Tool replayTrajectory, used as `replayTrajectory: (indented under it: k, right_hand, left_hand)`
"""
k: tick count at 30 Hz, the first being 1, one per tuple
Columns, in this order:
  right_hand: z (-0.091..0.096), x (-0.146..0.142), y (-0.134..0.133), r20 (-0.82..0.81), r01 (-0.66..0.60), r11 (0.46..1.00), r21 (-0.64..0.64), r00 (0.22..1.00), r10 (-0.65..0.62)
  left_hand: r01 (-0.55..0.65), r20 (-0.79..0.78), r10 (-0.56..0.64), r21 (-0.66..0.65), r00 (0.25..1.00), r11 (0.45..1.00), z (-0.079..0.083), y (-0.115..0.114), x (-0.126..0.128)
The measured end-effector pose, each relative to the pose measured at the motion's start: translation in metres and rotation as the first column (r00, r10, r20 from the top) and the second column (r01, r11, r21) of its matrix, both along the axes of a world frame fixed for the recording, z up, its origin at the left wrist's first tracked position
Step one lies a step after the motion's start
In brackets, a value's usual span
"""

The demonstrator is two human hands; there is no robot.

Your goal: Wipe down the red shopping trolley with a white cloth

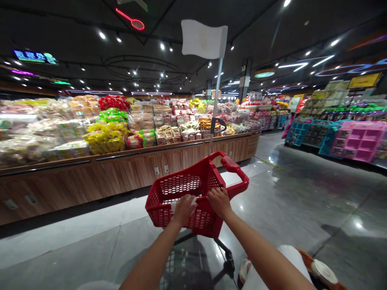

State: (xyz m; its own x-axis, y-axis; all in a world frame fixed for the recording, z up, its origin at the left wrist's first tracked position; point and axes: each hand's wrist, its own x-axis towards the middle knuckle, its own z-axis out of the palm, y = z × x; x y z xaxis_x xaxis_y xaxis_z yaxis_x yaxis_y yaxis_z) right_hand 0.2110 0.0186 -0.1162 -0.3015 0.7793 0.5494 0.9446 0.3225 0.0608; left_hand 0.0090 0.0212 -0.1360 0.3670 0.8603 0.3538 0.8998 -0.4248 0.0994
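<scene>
A red plastic shopping cart (163,187) stands side-on in front of me, its basket walls perforated and its handle at the right. My left hand (184,209) is closed on a crumpled white wipe (173,206) at the near rim of the basket. Whether the wipe is paper or cloth I cannot tell. My right hand (219,201) has its fingers wrapped over the rim near the handle end. From that end rises a pole (217,84) bearing a white flag (204,39), with a dark hook partway up.
Behind the cart runs a long wood-panelled counter (69,179) heaped with bagged foods. Pink trays (361,139) and blue racks (302,131) stand at the right. Grey shiny floor (290,193) stretches between. A white-lidded container (323,272) is partly visible at the bottom right.
</scene>
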Motion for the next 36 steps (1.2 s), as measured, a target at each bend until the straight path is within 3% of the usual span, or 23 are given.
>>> replayTrajectory:
  k: [3, 5, 8, 13, 16, 19, 22, 24, 27, 30, 36]
  right_hand:
    - [0.0, -0.002, 0.002, 0.017, -0.006, 1.0, -0.003, 1.0, 0.006]
    - [0.001, 0.0, 0.003, 0.022, -0.016, 1.0, -0.002, 1.0, 0.016]
    - [0.001, 0.005, 0.005, 0.029, -0.039, 0.999, 0.001, 0.999, 0.039]
    - [0.0, 0.009, 0.007, 0.025, -0.051, 0.999, 0.002, 0.998, 0.051]
    - [0.0, 0.008, 0.007, 0.01, -0.051, 0.999, 0.008, 0.999, 0.051]
    - [0.002, 0.006, 0.008, 0.006, -0.042, 0.999, 0.005, 0.999, 0.042]
    - [0.006, 0.005, 0.008, 0.007, -0.039, 0.999, -0.01, 0.999, 0.039]
    - [0.007, 0.006, 0.009, 0.022, -0.049, 0.999, -0.02, 0.999, 0.05]
    - [0.009, 0.012, 0.011, 0.056, -0.062, 0.997, -0.036, 0.996, 0.064]
    - [0.009, 0.02, 0.014, 0.072, -0.074, 0.997, -0.027, 0.994, 0.076]
    - [0.01, 0.035, 0.023, 0.064, -0.12, 0.993, -0.021, 0.991, 0.121]
  left_hand:
    - [0.047, 0.027, -0.046, -0.039, 0.999, 0.998, 0.01, 0.008, 0.047]
    - [0.087, -0.001, -0.087, -0.062, 0.996, 0.994, 0.011, 0.013, 0.048]
    - [0.066, -0.075, -0.072, -0.086, 0.995, 0.994, 0.004, 0.014, 0.0]
    - [-0.194, -0.164, 0.186, -0.034, 0.969, 0.98, -0.01, 0.002, -0.112]
    - [-0.252, -0.137, 0.247, -0.018, 0.959, 0.968, -0.012, -0.002, -0.127]
    - [-0.165, -0.099, 0.161, -0.039, 0.982, 0.985, -0.009, 0.001, -0.082]
    - [-0.027, -0.025, 0.026, -0.054, 0.999, 0.998, 0.0, 0.008, -0.002]
    - [0.0, 0.017, 0.001, -0.062, 1.0, 0.998, 0.005, 0.012, 0.043]
    - [0.023, 0.008, -0.022, -0.094, 1.0, 0.995, 0.009, 0.015, 0.065]
    - [0.05, -0.04, -0.055, -0.115, 0.998, 0.992, 0.005, 0.012, 0.029]
    - [-0.107, -0.11, 0.097, -0.089, 0.989, 0.99, -0.015, -0.009, -0.099]
